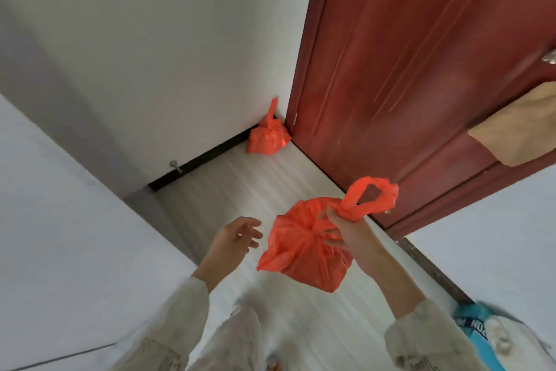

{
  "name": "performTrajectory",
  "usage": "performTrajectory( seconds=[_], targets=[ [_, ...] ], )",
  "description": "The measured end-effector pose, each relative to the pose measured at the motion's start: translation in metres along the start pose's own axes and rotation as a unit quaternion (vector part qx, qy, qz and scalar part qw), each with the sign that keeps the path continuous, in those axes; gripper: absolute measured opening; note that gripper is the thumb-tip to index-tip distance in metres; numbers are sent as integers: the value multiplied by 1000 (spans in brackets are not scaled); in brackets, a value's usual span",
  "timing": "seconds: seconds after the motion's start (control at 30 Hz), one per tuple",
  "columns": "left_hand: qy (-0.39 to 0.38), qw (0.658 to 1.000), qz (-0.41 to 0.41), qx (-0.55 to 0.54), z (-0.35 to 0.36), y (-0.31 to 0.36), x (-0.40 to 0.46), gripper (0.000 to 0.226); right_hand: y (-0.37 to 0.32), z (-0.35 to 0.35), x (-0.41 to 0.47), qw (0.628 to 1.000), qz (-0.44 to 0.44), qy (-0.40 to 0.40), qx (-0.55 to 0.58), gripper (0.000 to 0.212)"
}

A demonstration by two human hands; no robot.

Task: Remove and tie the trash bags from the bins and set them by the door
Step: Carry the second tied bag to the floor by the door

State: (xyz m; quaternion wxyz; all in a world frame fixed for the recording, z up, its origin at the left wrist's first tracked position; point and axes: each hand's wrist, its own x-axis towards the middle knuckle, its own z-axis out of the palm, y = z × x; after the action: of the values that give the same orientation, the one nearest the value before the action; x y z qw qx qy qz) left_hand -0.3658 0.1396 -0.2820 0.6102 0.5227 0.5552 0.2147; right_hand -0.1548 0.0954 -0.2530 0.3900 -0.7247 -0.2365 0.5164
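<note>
Red door (pixel 406 70) ahead, one tied orange bag (pixel 267 137) parked beside it. R hand (pixel 343 229) gripping 2nd tied bag (pixel 304 250), not yet set down; L hand (pixel 237 235) loose, holding nothing.

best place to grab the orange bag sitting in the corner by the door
Grip the orange bag on the floor by the twisted neck just above its knot, coming from above. The tail stands upright and free, while wall and door close in behind. That is probably the firmest point; the body looks slack.
</note>
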Motion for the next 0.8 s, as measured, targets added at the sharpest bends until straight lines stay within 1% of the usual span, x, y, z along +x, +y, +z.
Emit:
performTrajectory(
  seconds=[0.13, 0.23, 0.37, 0.43, 0.47, 0.53, 0.57, 0.6, 0.7, 0.77, 0.8],
  targets=[
    [53, 998, -5, -21, -2, 16, 85, 35, -43, 11, 98, 999, 4, -42, -8, 15],
    [93, 995, -24, -40, -7, 22, 162, 37, -74, 28, 174, 996, 22, -74, -35, 14],
    [110, 991, -53, -58, -28, 43, 272, 34, -113, 59, 273, 988, 43, -126, -82, 11],
    [132, 986, -58, -79, -47, 58, 318, 31, -135, 78, 316, 982, 47, -150, -102, 8],
    [144, 984, -66, -83, -56, 64, 338, 31, -145, 88, 334, 978, 51, -166, -117, 12],
    [169, 977, -86, -93, -74, 71, 372, 31, -164, 109, 369, 970, 71, -183, -141, 29],
    [175, 975, -98, -97, -82, 70, 387, 29, -171, 120, 387, 969, 86, -182, -143, 33],
    [173, 974, -111, -93, -89, 68, 401, 26, -176, 130, 407, 968, 99, -182, -145, 32],
    [182, 969, -155, -69, -105, 50, 438, 21, -181, 165, 470, 957, 121, -198, -173, 11],
    [215, 955, -181, -98, -112, 27, 463, 26, -175, 189, 516, 954, 122, -202, -187, 11],
    [227, 948, -192, -111, -115, 13, 477, 28, -170, 201, 540, 950, 118, -206, -203, 15]
  ],
)
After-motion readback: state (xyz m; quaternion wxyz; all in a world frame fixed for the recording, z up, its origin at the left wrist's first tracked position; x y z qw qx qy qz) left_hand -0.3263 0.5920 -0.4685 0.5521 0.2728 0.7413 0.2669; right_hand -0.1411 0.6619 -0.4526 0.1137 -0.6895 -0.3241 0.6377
